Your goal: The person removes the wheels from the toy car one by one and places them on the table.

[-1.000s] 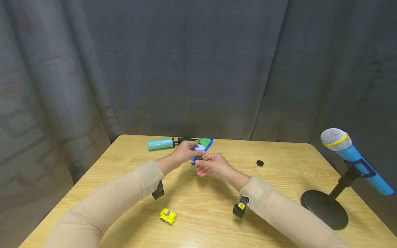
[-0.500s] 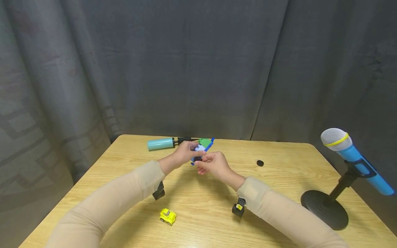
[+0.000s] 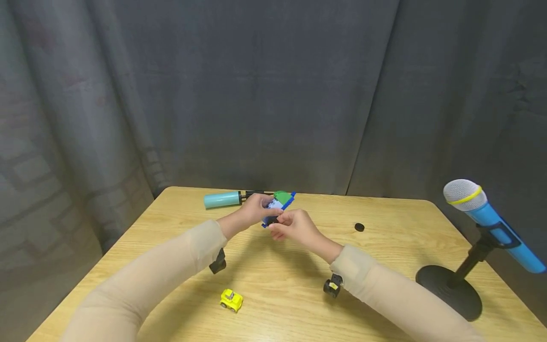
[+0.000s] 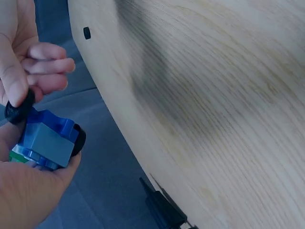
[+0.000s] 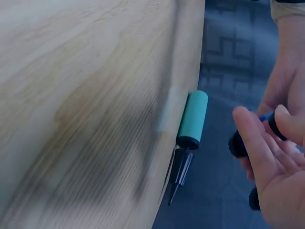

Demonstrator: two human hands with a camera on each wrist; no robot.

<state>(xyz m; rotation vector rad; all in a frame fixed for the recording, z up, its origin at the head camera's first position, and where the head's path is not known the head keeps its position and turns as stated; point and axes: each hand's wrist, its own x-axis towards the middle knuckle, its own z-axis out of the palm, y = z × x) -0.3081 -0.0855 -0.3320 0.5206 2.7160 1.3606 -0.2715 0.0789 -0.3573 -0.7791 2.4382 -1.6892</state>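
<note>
Wheel [image 4: 21, 110] pinched by the right hand [image 3: 297, 226] might drop onto the far tabletop [image 3: 326, 206] if pushed askew against the blue toy vehicle [image 4: 51, 144] the left hand [image 3: 253, 210] grips.

My left hand [image 3: 255, 209] holds a blue, white and green toy [image 3: 277, 204] over the table [image 3: 290, 285] while my right hand [image 3: 298, 227] pinches a black part [image 3: 272, 220] at its near end. A yellow car [image 3: 231, 300] sits nearer me, a black disc [image 3: 359, 227] and a microphone [image 3: 482, 213] to the right.
</note>
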